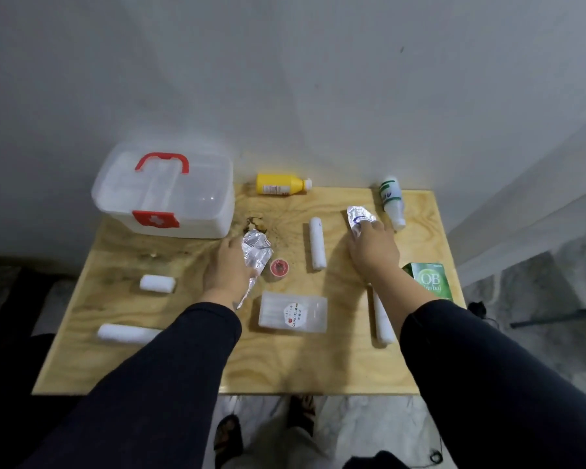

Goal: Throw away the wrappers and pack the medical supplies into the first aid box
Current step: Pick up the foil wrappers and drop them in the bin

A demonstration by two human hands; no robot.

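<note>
A closed clear first aid box (170, 194) with a red handle stands at the table's back left. My left hand (229, 269) grips a crumpled silver foil wrapper (256, 253) in the middle of the table. My right hand (372, 250) rests its fingers on a second silver wrapper (359, 216) further right; whether it grips it is unclear. Loose supplies lie around: a yellow bottle (281, 184), a white and green bottle (393, 201), several white gauze rolls (317, 243) (157, 283) (126, 333) (383, 319), a small red tape roll (279, 267), a clear plastic case (293, 313) and a green carton (430, 280).
The wooden table (190, 367) stands against a grey wall. A dark stain (254, 223) marks the wood in front of the box. My feet (229, 438) show below the front edge. A marble floor (521, 299) lies to the right.
</note>
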